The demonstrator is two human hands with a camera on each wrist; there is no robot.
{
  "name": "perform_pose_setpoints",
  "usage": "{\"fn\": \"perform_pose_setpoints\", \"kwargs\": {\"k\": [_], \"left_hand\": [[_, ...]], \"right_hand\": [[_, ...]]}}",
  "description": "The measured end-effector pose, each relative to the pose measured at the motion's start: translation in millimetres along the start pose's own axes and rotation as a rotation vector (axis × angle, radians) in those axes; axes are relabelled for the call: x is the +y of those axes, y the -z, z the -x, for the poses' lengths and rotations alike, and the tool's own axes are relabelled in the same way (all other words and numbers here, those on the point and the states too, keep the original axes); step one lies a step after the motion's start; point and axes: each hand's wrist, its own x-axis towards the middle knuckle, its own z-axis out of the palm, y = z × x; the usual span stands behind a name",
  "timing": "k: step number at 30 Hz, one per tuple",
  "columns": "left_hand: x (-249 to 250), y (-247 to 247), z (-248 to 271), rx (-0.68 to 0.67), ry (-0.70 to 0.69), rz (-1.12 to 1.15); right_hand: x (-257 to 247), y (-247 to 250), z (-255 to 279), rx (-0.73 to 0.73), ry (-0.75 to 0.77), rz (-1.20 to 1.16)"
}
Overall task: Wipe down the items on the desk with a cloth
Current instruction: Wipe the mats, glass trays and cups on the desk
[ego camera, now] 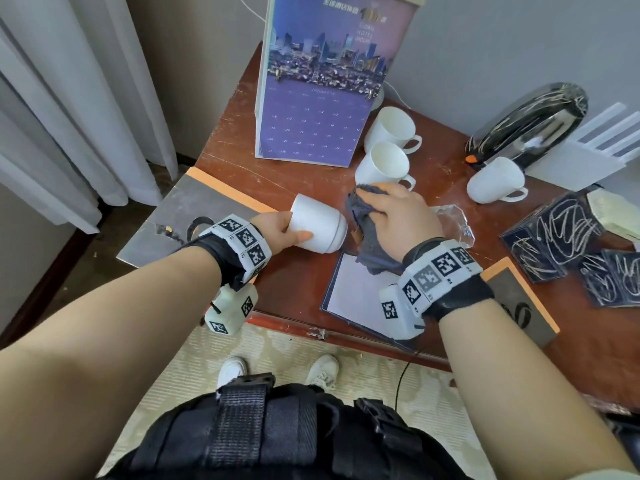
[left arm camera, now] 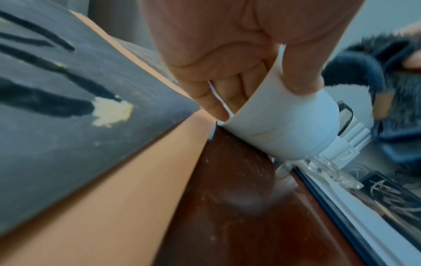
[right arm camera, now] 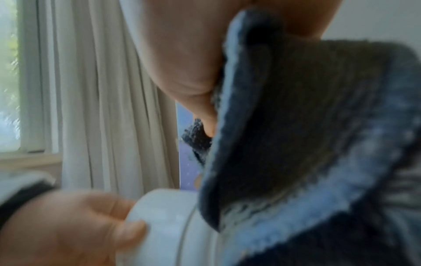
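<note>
My left hand (ego camera: 280,226) grips a white cup (ego camera: 318,228) by its rim, held on its side just above the red-brown desk (ego camera: 294,271). In the left wrist view my thumb lies on the outside of the cup (left arm camera: 289,126) and my fingers (left arm camera: 218,97) reach inside it. My right hand (ego camera: 394,213) holds a bunched grey-blue cloth (ego camera: 363,216) against the cup's base. The right wrist view shows the cloth (right arm camera: 307,144) filling the right side, next to the cup (right arm camera: 166,225) and my left hand (right arm camera: 68,228).
Three white mugs (ego camera: 384,164) stand behind my hands, next to a purple calendar stand (ego camera: 322,98). A black kettle (ego camera: 530,123), dark sachets (ego camera: 561,244), a clear glass piece (ego camera: 453,223) and a folder with white paper (ego camera: 360,292) fill the right. A grey mat (ego camera: 194,216) overhangs the left edge.
</note>
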Motion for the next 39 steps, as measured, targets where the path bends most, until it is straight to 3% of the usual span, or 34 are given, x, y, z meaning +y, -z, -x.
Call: {"fn": "perform_pose_setpoints", "kwargs": {"k": [6, 10, 14, 19, 22, 25, 29, 32, 35, 39], "left_hand": [[0.7, -5.3, -1.1, -0.021, 0.028, -0.126], [4.4, -4.1, -3.9, -0.064, 0.023, -0.257], [2.0, -0.8, -2.6, -0.014, -0.055, -0.083], [2.4, -2.4, 5.0, -0.046, -0.093, 0.394], [1.0, -2.5, 8.7, -0.087, -0.120, 0.431], [1.2, 0.3, 8.6, -0.079, -0.130, 0.507], [0.7, 1.8, 5.3, -0.058, -0.129, 0.560], [2.7, 3.4, 0.9, -0.033, -0.135, 0.467], [5.3, 7.6, 0.2, -0.038, -0.109, 0.496], [11.4, 9.7, 0.1, -0.047, -0.111, 0.401]], "right_hand": [[0.4, 26.4, 7.3, 0.169, -0.076, -0.207], [-4.2, 21.3, 13.4, 0.072, -0.030, -0.145], [-2.6, 6.2, 19.2, 0.022, -0.022, -0.160], [-5.4, 4.1, 19.8, 0.087, 0.021, -0.187], [-20.9, -5.2, 10.4, 0.050, 0.104, -0.155], [-31.3, -19.2, 3.6, -0.075, 0.131, -0.021], [-10.9, -23.0, 15.7, -0.071, 0.112, 0.018], [3.1, -15.8, 25.0, -0.148, 0.086, 0.071], [-5.4, -6.0, 18.1, -0.079, 0.161, 0.149], [-32.6, -6.8, 4.6, 0.001, 0.165, 0.033]]}}
